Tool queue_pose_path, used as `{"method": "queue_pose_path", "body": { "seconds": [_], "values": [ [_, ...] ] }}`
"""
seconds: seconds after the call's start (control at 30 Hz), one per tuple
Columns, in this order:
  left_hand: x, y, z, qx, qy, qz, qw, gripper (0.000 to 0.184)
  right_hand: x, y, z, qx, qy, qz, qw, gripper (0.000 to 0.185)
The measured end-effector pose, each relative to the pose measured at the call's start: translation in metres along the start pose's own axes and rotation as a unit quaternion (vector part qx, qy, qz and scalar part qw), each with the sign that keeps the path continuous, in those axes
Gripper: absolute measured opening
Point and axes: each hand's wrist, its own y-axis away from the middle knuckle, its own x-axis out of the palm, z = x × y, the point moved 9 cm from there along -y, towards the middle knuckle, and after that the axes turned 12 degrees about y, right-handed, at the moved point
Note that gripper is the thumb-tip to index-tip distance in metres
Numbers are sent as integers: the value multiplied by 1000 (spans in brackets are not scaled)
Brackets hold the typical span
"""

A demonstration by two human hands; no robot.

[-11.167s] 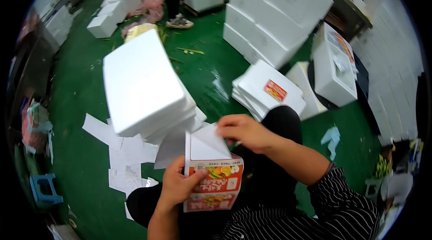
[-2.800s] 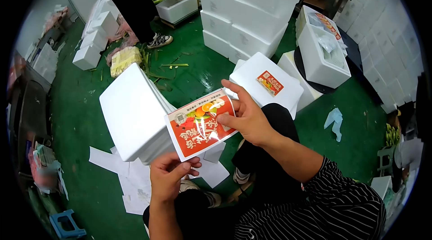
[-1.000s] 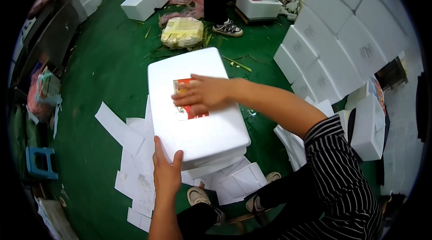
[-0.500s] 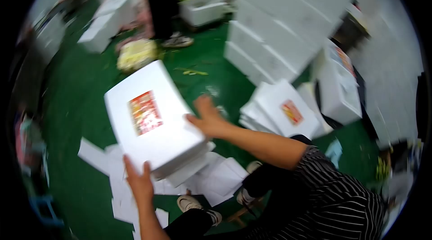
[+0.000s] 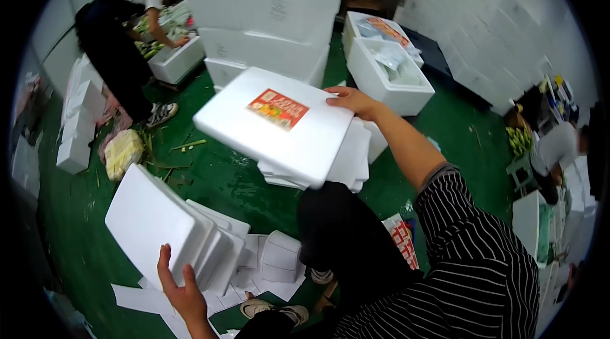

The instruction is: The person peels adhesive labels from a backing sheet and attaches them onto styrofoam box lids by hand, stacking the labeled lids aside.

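Observation:
A white foam lid [image 5: 222, 123] with a red fruit label [image 5: 278, 109] on its top is held at its right edge by my right hand [image 5: 356, 102], over a pile of white lids [image 5: 356, 155]. At the lower left, my left hand [image 5: 184, 285] has its fingers apart beside a tilted stack of unlabelled white lids [image 5: 149, 218]. White backing papers [image 5: 279, 256] lie on the floor by that stack. A sheet of red labels [image 5: 403, 244] lies right of my knee.
Tall stacked foam boxes [image 5: 267, 15] stand ahead. An open foam box [image 5: 391, 78] holds plastic bags at the right. One person [image 5: 111, 40] bends over a box [image 5: 178, 62] at the upper left; another person [image 5: 554, 155] is at the far right. A yellow bundle [image 5: 124, 153] lies left.
The labelled lid has left the left stack and moved right in my right hand. My left hand has come off it. The view has turned right.

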Motion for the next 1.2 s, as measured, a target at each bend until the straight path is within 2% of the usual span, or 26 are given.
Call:
{"method": "queue_pose_path", "body": {
  "seconds": [0.07, 0.13, 0.17, 0.2, 0.27, 0.3, 0.37, 0.4, 0.43, 0.5, 0.6, 0.67, 0.73, 0.77, 0.83, 0.97, 1.07, 1.17, 1.2],
  "values": [
    [5, -5, 14, -2, -44, 19, 999, 52, -57, -32, -70, -13, 136, -88, 987, 71],
    [5, -5, 34, -20, 6, 12, 1000, 49, -87, -2, -101, -19, 198, -199, 960, 75],
    [6, -4, 49, -20, -12, 19, 1000, 47, -102, 3, -118, -59, 318, -314, 893, 71],
    [-1, -7, 68, -18, -32, 24, 999, 46, -102, 20, -138, -98, 434, -408, 797, 67],
    [-10, -9, 92, -11, -63, 23, 998, 45, -101, 89, -157, -139, 200, -426, 871, 48],
    [-9, -6, 86, -15, -56, 9, 998, 45, -89, 136, -174, -68, 186, -421, 885, 32],
    [-5, -2, 80, -2, -58, -12, 998, 44, -61, 214, -274, -17, 143, -430, 891, 26],
    [-5, 0, 90, 0, -73, -1, 997, 43, -42, 253, -342, 50, 120, -423, 897, 28],
    [-7, 5, 102, 5, -87, 7, 996, 42, -20, 296, -418, 171, 164, -394, 888, 38],
    [2, 9, 107, 8, -143, 41, 989, 39, 17, 377, -475, 403, 309, -320, 800, 56],
    [25, 33, 108, -26, -194, 106, 975, 36, 41, 408, -489, 384, 377, -193, 820, 71],
    [39, 40, 108, -25, -191, 167, 967, 32, 35, 400, -495, 383, 391, -171, 819, 72],
    [51, 48, 111, -47, -207, 187, 959, 31, 34, 392, -490, 366, 433, -137, 812, 71],
    [53, 51, 108, -58, -218, 199, 954, 31, 36, 395, -491, 329, 460, -194, 802, 63],
    [69, 54, 90, -74, -205, 224, 950, 32, 37, 406, -511, 355, 414, -188, 817, 53],
    [99, 52, 46, -37, -184, 230, 955, 33, 27, 413, -533, 360, 340, -199, 846, 30],
    [106, 49, 56, -22, -178, 275, 945, 35, 21, 420, -517, 348, 261, -218, 874, 28],
    [113, 42, 60, -30, -177, 286, 941, 36, 42, 423, -573, 335, 165, -211, 903, 37],
    [115, 40, 55, -23, -172, 281, 944, 34, 45, 426, -566, 332, 118, -218, 910, 42]
  ]
}}
